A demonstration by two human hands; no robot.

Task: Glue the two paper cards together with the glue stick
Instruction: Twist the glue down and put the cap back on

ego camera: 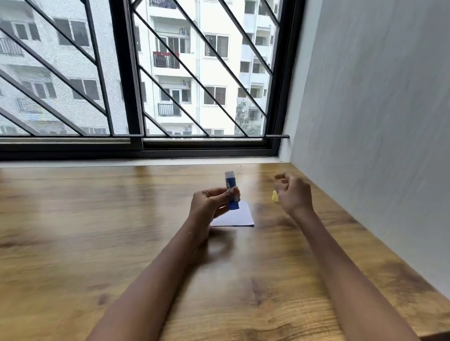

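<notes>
My left hand [210, 204] grips a blue and white glue stick [231, 189] upright above the wooden table, its white end pointing up. Under and just behind that hand lies a white paper card [237, 217], flat on the table; I see only one sheet clearly. My right hand [295, 192] hovers to the right with its fingers loosely curled and nothing in them. A small yellow piece [274, 196], possibly the glue stick's cap, sits on the table just left of that hand.
The wooden table [117, 242] runs to a barred window [129, 84] at the back and a grey wall [387, 134] on the right. Its front right corner shows at the lower right.
</notes>
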